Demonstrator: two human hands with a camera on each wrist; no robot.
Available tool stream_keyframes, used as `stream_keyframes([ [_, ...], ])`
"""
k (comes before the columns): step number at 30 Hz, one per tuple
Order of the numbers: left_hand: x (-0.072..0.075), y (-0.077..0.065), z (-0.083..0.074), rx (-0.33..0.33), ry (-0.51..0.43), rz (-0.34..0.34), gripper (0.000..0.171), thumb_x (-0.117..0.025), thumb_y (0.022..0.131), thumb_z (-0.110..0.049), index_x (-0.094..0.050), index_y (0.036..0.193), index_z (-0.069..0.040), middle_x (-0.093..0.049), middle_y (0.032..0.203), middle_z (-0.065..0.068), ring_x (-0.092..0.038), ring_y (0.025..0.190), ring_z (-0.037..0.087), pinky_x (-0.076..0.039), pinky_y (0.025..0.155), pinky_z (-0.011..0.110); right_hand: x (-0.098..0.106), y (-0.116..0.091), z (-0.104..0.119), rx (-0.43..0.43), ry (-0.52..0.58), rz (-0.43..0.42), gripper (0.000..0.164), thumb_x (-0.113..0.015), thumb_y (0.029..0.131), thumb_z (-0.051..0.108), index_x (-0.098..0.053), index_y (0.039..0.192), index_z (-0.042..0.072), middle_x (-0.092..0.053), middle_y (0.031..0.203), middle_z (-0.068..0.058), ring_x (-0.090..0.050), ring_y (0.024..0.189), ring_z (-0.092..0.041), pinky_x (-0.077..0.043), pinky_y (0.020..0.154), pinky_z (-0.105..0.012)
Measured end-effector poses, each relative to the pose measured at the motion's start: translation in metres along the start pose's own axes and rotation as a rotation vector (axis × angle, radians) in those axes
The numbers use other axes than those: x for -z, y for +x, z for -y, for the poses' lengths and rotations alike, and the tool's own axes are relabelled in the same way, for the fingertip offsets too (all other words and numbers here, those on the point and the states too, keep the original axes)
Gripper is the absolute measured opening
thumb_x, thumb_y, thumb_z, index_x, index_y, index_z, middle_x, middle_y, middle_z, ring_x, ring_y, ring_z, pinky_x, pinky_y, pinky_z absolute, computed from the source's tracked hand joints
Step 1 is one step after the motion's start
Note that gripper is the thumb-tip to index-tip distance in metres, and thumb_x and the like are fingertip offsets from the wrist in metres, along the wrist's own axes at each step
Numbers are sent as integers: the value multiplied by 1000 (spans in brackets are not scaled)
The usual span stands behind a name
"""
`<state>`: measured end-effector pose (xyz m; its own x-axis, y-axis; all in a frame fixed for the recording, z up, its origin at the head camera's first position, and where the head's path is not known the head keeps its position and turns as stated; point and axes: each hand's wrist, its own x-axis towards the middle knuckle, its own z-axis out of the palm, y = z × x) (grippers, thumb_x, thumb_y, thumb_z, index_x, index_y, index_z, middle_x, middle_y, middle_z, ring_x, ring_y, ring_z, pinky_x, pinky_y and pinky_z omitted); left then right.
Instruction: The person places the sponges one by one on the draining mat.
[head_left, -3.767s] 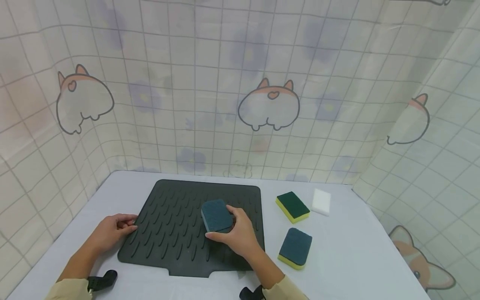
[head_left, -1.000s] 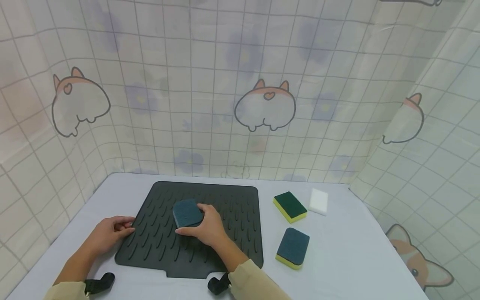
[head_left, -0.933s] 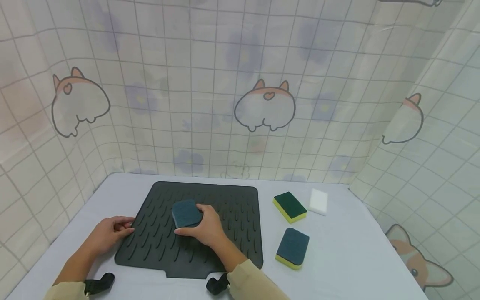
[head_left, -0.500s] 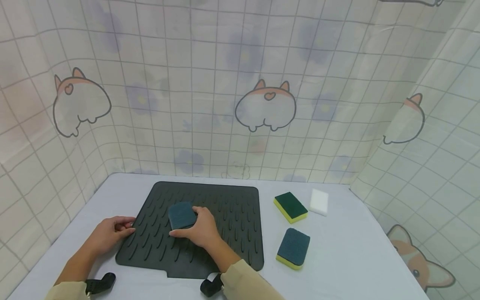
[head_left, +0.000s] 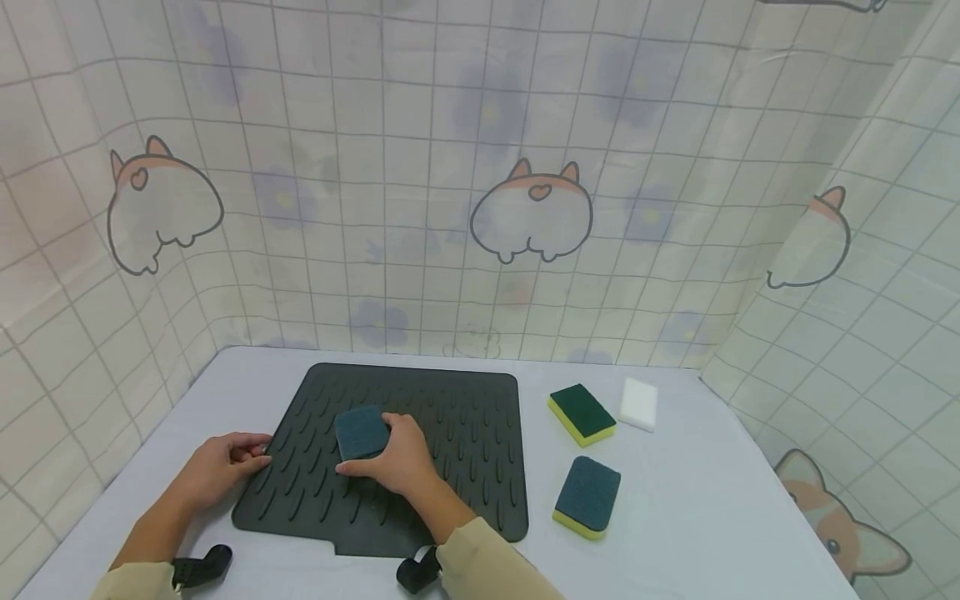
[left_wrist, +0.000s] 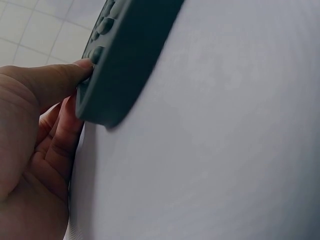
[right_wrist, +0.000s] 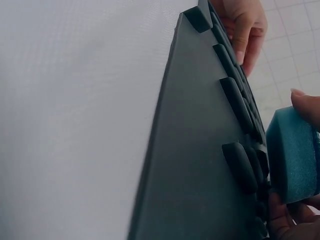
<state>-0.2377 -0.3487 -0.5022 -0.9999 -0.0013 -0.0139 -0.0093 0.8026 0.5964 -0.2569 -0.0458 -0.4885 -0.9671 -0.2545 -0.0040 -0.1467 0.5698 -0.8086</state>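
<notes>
A dark drying mat (head_left: 465,404) with raised ridges lies on the white table. My left hand (head_left: 213,471) pinches its left edge; in the left wrist view the thumb of that hand (left_wrist: 30,125) lies on top of the mat's rim (left_wrist: 135,55), with fingers below. Over the mat's left-middle part, my right hand (head_left: 401,458) grips a blue sponge (head_left: 362,432) between thumb and fingers. The right wrist view has the sponge (right_wrist: 295,155) close against the ridges; whether it touches them I cannot tell.
Right of the mat lie a green-and-yellow sponge (head_left: 582,412), a blue-and-yellow sponge (head_left: 588,496) and a white block (head_left: 638,404). A patterned curtain (head_left: 420,167) rises behind the table and along both sides.
My right hand has carried the blue sponge leftward across the mat, slowing to a slight shift over the last half second. The left hand keeps its place on the mat's edge.
</notes>
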Motion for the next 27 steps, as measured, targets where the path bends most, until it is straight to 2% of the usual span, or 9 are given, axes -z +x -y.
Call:
stream_keyframes([
  [8,1,1,0,-5,3,3,47,-75,94,-22,-64,129,8,-66,96,6,-57,85,15,-48,71,32,0,0,2,-4,-20,11,101,-94,70,48,-48,150,8,-51,149,-12,-55,129,-27,-50,104,-46],
  [16,0,2,3,7,6,4,49,-76,93,-23,-64,130,7,-66,97,6,-57,86,18,-47,71,31,1,-1,4,-9,-20,17,101,-95,69,47,-47,150,9,-51,148,-11,-55,127,-25,-50,104,-45],
  [27,0,3,4,6,-1,7,48,-76,93,-24,-65,130,6,-67,97,6,-58,87,17,-47,71,31,-3,-5,14,-61,-142,7,105,-96,65,49,-46,149,8,-54,140,-11,-55,121,-27,-52,98,-45],
])
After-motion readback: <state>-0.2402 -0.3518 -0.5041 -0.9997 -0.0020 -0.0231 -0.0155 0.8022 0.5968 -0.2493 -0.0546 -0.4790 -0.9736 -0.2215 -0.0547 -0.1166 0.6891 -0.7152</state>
